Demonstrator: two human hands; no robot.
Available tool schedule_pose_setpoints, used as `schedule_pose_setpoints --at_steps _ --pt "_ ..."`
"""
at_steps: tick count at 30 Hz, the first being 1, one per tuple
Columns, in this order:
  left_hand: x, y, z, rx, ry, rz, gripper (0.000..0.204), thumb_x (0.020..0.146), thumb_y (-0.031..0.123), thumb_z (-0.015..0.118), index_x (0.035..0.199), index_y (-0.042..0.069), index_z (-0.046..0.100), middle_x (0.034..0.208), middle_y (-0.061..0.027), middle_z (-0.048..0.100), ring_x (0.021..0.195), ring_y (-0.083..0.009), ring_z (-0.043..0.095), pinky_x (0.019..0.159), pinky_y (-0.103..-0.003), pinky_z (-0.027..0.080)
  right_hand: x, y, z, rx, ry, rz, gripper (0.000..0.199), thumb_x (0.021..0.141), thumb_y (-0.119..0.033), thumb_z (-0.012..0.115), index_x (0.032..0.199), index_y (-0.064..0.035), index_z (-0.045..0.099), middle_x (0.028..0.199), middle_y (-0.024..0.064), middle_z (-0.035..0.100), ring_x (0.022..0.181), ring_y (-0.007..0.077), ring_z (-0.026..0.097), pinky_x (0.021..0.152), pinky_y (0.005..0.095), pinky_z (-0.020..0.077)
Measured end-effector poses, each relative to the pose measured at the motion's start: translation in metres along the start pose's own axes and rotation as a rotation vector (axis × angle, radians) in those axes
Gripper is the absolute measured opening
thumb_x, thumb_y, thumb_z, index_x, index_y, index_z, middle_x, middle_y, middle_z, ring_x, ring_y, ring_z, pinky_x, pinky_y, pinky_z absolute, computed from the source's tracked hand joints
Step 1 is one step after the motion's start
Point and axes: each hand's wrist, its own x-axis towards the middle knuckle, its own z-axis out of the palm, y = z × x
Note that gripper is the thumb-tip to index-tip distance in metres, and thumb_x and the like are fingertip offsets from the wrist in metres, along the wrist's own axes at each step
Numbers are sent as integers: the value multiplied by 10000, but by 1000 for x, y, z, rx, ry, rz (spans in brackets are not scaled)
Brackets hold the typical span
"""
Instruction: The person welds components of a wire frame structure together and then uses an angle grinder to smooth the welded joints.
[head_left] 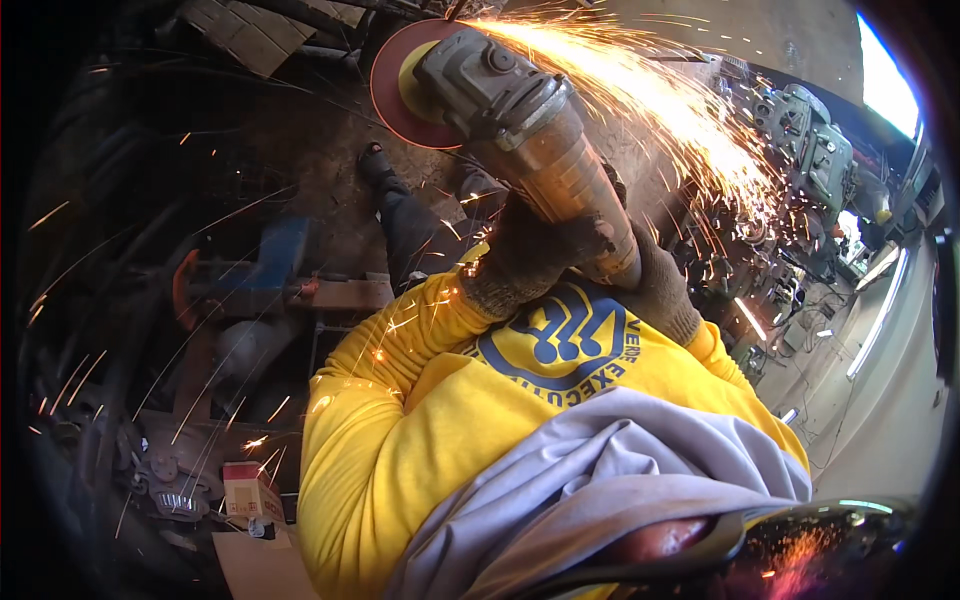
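Left hand (pixel 530 242) and right hand (pixel 662 288) wrap the grinder (pixel 555 165) in closed grips, seemingly to brace it; sparks (pixel 640 90) spray far right.

Singles Outnumbered Pairs

The tally held one gloved left hand (pixel 530 245) and one gloved right hand (pixel 662 285): two. There was one grinder (pixel 550 150) with one reddish disc (pixel 392 85). One yellow shirt (pixel 390 440), one grey cloth (pixel 570 480) and one red-topped carton (pixel 252 492) showed. Sparks (pixel 610 75) were too many to count.
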Motion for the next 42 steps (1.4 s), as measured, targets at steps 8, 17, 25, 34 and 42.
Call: schedule_pose_setpoints --at_steps 8,17,25,34,42 --pt "5 -8 -6 -83 -35 -25 554 752 103 795 1240 29 543 1104 -105 661 1018 -215 664 912 -378 552 -2 -2 1 49 -26 83 881 713 -292 895 1439 -50 457 1297 235 634 1191 348 638 997 423 510" --pt "3 -5 -2 -2 -10 2 515 766 118 790 1214 19 553 1077 -106 669 1002 -218 671 910 -375 551 -4 3 9 35 39 46 893 707 -319 910 1436 -62 463 1288 218 644 1175 324 652 992 409 516" --pt "-2 -7 -14 122 -106 -1 675 799 304 808 1314 18 477 1189 -117 615 1080 -233 630 959 -383 519 -7 -10 0 58 0 107 893 691 -317 923 1424 -63 479 1271 203 658 1165 331 656 997 413 515" --pt "-18 12 4 338 -62 41 723 797 336 836 1329 38 448 1210 -120 586 1099 -232 611 969 -373 512 -13 -1 6 92 87 -103 822 729 -291 896 1412 -64 497 1286 207 648 1166 336 651 999 417 516" --pt "25 28 24 534 -58 228 766 744 295 883 1312 42 436 1215 -130 593 1100 -223 621 984 -378 519 12 17 -1 471 291 -480 677 794 -257 845 1352 -13 550 1175 174 694 1060 261 682 943 374 539"
